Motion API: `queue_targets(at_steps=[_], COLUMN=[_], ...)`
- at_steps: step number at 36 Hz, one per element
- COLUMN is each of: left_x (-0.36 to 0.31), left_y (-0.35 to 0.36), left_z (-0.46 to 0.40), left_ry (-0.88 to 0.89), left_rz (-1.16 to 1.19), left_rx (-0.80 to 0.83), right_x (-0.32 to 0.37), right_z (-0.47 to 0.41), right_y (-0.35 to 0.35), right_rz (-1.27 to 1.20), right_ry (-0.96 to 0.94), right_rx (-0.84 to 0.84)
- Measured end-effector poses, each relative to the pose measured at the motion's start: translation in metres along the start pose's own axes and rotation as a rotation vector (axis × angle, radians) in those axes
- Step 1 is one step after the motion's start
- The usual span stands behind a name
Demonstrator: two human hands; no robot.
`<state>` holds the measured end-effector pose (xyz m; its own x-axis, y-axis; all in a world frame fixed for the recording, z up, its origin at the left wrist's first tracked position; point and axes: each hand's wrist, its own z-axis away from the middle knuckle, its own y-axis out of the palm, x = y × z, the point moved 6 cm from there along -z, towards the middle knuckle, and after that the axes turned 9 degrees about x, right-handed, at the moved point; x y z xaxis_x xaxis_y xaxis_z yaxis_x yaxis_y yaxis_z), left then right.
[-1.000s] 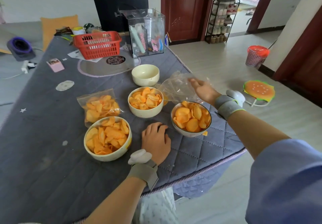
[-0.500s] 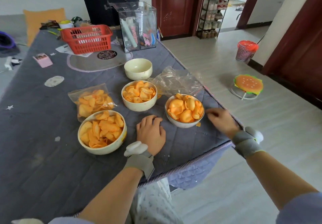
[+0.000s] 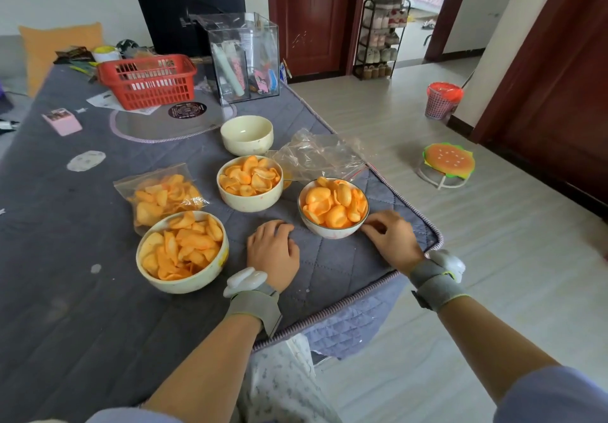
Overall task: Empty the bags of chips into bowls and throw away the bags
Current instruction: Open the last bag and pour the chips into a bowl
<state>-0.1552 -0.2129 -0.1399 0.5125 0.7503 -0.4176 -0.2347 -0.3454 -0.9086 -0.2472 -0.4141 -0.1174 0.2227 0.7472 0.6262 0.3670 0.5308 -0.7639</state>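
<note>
Three cream bowls hold orange chips: a left bowl (image 3: 184, 282), a middle bowl (image 3: 250, 204) and a right bowl (image 3: 332, 233). An empty cream bowl (image 3: 246, 144) stands behind them. A sealed clear bag of chips (image 3: 164, 195) lies left of the middle bowl. An empty crumpled clear bag (image 3: 316, 156) lies near the table's right edge. My left hand (image 3: 273, 251) rests palm down on the cloth between the bowls. My right hand (image 3: 391, 241) has its fingers bunched on the cloth at the right bowl's base, hiding what is under them.
A red-lined waste basket (image 3: 442, 100) stands on the floor at the far right, a burger-shaped stool (image 3: 449, 161) nearer. At the table's back are a red basket (image 3: 148, 83), a clear box (image 3: 246, 60) and a monitor (image 3: 187, 11). The table corner (image 3: 437, 241) is beside my right hand.
My right hand left the empty bag, which stays on the table, and came down to the cloth beside the right bowl, where a loose chip lay. My left hand stayed put.
</note>
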Motion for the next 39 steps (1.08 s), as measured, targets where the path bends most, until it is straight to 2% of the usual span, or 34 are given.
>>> queue_targets(at_steps=[3, 6, 10, 17, 19, 23, 25, 28, 31, 35, 39], left_x=[0.001, 0.001, 0.0, -0.001, -0.007, -0.024, -0.029, -0.029, -0.018, 0.038, 0.103], left_y=[-0.001, 0.0, -0.002, -0.011, -0.016, -0.03, -0.046, -0.079, -0.111, -0.145, -0.164], left_z=[-0.001, 0.0, 0.001, 0.001, 0.001, 0.0, 0.0, 0.001, 0.002, 0.001, 0.006], left_ry=[-0.003, -0.006, -0.013, -0.064, -0.072, -0.049, -0.034, 0.025, 0.053, -0.079, -0.291], left_rz=[0.006, -0.003, 0.031, 0.26, 0.297, 0.336, 0.346, 0.434, 0.604, 0.732, 0.519], left_rx=[-0.009, 0.0, 0.005, 0.038, 0.075, 0.22, 0.239, 0.183, 0.118, -0.079, -0.217], right_x=[0.0, 0.031, 0.077, 0.107, 0.11, 0.117, 0.124, 0.146, 0.164, 0.182, 0.181], right_z=[-0.012, -0.03, -0.048, -0.06, -0.06, -0.057, -0.057, -0.053, -0.046, -0.028, -0.01], right_y=[-0.03, -0.047, -0.038, -0.011, -0.013, -0.021, -0.022, -0.023, -0.01, 0.035, 0.091], right_rz=[-0.371, -0.494, -0.398, -0.044, 0.01, -0.034, -0.061, -0.144, -0.215, -0.202, 0.028], right_ry=[0.155, 0.089, -0.049, -0.124, -0.122, -0.114, -0.129, -0.176, -0.22, -0.248, -0.23], right_rx=[-0.233, -0.258, -0.096, 0.14, 0.14, 0.072, 0.045, 0.001, 0.03, 0.201, 0.451])
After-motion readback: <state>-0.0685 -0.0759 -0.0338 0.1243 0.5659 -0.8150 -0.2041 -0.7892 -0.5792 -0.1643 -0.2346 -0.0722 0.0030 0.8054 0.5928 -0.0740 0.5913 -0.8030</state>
